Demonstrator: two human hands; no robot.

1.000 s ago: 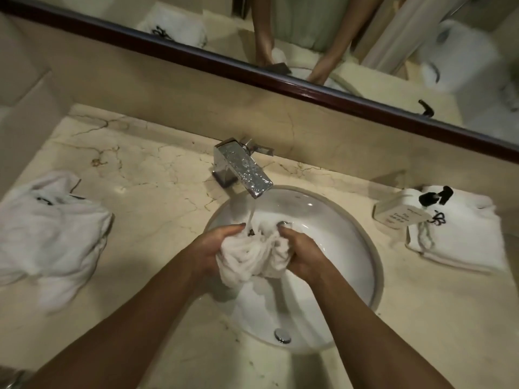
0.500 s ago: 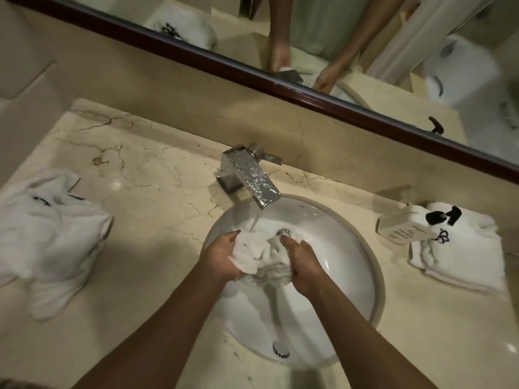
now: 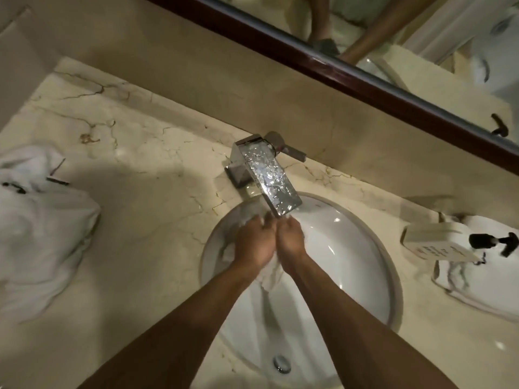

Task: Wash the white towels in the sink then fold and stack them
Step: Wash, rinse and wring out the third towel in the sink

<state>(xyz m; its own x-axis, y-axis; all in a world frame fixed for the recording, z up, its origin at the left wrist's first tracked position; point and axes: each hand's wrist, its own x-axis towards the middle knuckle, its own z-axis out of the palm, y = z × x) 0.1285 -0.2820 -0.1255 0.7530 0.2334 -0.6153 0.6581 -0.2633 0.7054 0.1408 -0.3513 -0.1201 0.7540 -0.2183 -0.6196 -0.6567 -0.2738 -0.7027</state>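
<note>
I'd watch for splashing: my left hand (image 3: 254,244) and right hand (image 3: 290,240) both clench the towel (image 3: 269,275) right under the tap (image 3: 269,178) at frame centre, so water could spray onto the counter (image 3: 146,197) or wet the folded towel (image 3: 483,287) at right. The towel, inside the sink (image 3: 351,248), looks white, wet and bunched, mostly hidden by my fingers.

Both hands hide most of the wet towel (image 3: 269,276); fingertips unseen.
</note>
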